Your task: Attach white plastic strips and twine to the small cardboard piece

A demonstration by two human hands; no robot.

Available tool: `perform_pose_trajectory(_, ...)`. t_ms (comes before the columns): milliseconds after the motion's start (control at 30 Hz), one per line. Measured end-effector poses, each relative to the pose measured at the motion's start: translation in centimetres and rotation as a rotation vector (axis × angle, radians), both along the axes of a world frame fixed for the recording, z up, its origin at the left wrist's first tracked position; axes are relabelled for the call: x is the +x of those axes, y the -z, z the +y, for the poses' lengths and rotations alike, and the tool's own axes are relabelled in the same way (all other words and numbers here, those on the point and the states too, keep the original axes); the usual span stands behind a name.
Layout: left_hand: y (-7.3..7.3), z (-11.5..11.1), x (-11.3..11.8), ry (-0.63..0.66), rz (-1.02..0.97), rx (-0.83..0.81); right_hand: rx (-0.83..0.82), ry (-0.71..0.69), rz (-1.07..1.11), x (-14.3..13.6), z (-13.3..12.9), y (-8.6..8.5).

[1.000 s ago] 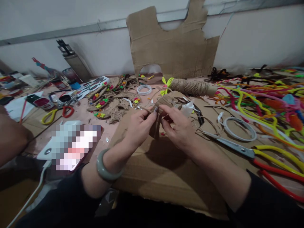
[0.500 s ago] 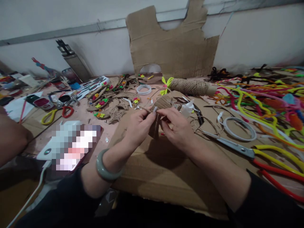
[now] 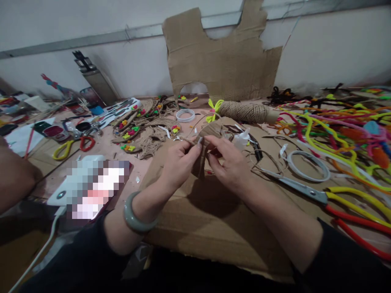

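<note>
Between my hands stands a small brown cardboard piece [image 3: 210,131], its lower part showing under my fingers. My left hand [image 3: 181,160] pinches it from the left, thumb on the near face; a small whitish bit shows at the thumb tip. From the right, my right hand [image 3: 227,162] is closed at the piece's edge, index fingertip close to the left thumb. Its curled fingers partly hide what lies between them. A thin strand of twine [image 3: 210,114] loops up behind the piece. Below lies a large cardboard sheet [image 3: 214,228].
Scissors [image 3: 311,193] and a tape roll [image 3: 308,165] lie to the right, near colourful pipe cleaners [image 3: 324,134]. Behind are a twine spool [image 3: 244,112] and twine-covered shapes [image 3: 149,142]. A white power bank [image 3: 58,197] and another person's arm [image 3: 15,175] are at left.
My right index finger has straightened slightly and shifted up along the cardboard piece. The left hand keeps its grip almost unmoved.
</note>
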State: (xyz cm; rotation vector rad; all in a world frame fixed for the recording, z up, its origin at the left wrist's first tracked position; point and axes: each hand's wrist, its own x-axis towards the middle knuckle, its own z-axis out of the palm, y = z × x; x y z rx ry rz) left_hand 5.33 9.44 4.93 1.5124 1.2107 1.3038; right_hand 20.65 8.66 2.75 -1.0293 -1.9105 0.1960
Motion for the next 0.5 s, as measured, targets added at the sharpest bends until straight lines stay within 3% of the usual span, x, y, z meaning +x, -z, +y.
perform_pose_trajectory(500, 0.01, -0.11, 0.1, 0.024, 0.014, -0.001, 0.064, 0.049, -0.01, 0.1, -0.05, -0.29)
